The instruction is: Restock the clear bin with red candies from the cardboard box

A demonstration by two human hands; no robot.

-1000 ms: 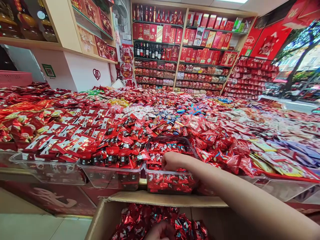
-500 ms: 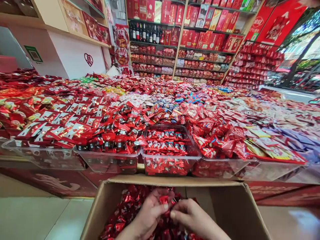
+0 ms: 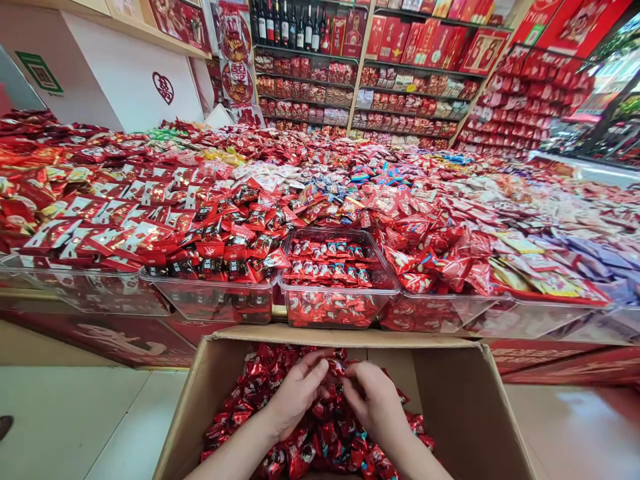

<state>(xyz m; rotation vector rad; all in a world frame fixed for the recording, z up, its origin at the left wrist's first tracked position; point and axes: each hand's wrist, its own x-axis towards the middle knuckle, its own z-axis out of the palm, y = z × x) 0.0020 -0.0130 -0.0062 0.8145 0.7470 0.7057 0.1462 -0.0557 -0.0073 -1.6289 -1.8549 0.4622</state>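
Note:
Inside the cardboard box (image 3: 450,400) lies a heap of red foil-wrapped candies (image 3: 325,433). Over that heap, my left hand (image 3: 300,390) is curled around a few wrapped candies (image 3: 336,366), thumb on the near side. My right hand (image 3: 374,399) is close beside it on the right, fingers bent in against the same candies; its fingertips are partly hidden. Just beyond the box stands a clear plastic bin (image 3: 333,313) with neat rows of small red candy packets (image 3: 330,272).
Clear bins heaped with packets flank the middle one: black-and-red packets (image 3: 220,260) left, red pouches (image 3: 440,253) right. A broad candy display stretches behind. Shelves (image 3: 357,73) with bottles and red boxes stand at the back. Tiled floor (image 3: 115,413) shows beside the box.
The view has tipped down, showing more of the box and forearms. Both hands stay together over the heap; my right hand has turned, its fingers pointing more away from me.

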